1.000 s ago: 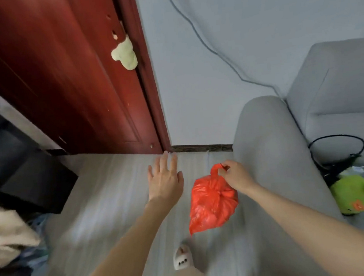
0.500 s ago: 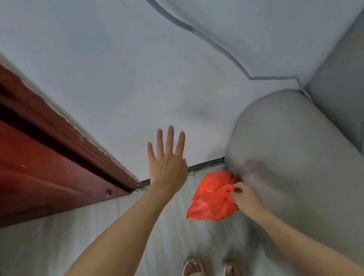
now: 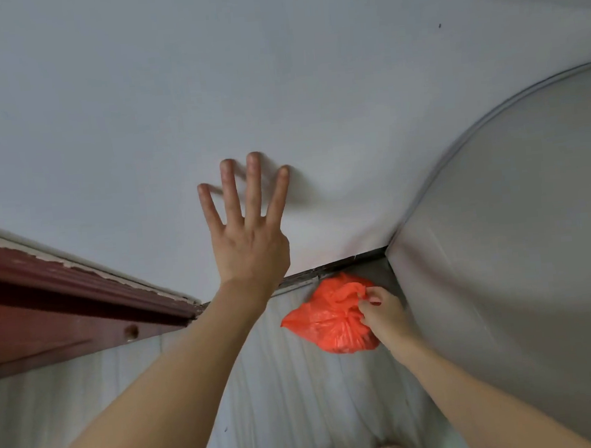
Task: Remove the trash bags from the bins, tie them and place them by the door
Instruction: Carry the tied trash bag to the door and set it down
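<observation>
The small red-orange plastic trash bag with its knotted top [image 3: 331, 319] is now low on the pale wooden floor [image 3: 283, 385], in the corner between the white wall [image 3: 274, 82] and the grey fabric sofa arm [image 3: 510, 240], near the dark red wooden door frame [image 3: 61, 298]. One second ago I carried it higher, hanging in the air. My right hand [image 3: 380, 311] still pinches the knot with curled fingers. My left hand [image 3: 248, 235] has come to the wall, fingers spread flat. I judge the placing almost finished; only the release remains.
</observation>
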Tool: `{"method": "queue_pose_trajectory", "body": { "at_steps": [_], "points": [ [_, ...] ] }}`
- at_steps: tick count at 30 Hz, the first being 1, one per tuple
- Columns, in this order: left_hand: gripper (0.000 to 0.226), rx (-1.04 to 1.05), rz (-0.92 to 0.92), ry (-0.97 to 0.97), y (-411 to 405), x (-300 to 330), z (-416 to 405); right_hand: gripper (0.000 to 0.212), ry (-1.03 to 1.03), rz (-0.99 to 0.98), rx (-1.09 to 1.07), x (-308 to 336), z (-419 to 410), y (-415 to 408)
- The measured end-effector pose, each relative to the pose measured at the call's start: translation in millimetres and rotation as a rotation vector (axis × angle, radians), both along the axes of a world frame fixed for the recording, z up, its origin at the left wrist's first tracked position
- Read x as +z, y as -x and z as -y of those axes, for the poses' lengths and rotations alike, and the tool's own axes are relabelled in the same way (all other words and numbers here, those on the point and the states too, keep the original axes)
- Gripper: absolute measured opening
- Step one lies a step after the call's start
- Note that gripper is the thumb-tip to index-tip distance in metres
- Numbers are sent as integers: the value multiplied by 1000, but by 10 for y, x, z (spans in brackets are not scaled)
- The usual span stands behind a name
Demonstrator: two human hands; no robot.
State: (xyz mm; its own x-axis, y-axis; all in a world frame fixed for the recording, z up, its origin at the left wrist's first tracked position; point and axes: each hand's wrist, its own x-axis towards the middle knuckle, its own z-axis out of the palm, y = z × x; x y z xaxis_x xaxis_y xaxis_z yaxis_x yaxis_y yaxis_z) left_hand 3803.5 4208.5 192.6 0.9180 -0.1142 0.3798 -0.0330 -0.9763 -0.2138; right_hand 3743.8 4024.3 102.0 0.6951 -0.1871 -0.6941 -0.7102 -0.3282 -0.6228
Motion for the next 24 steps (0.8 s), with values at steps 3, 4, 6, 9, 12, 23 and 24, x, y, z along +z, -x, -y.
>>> {"method": "queue_pose_trajectory", "body": {
  "at_steps": [3,4,6,9,12,23,24],
  "points": [
    [96,25,-119,18,88,103,33,36,39,-51,136,280,-59,-28],
    [95,31,-178,23,117,178,46,39,57,-65,173,408,-72,-48],
    [91,17,-322,34,190,376,55,40,68,-83,224,699,-96,-91],
    [79,57,-562,62,334,740,30,38,89,-58,322,1209,-157,-84],
    [70,182,-635,191,749,1225,-14,36,108,20,516,1807,-224,37],
    [57,756,-493,795,3342,2856,-352,31,93,321,1227,3670,-1140,1502],
    [57,847,-454,842,3746,2998,-394,31,84,349,1328,3797,-1272,1804]
  ]
}}
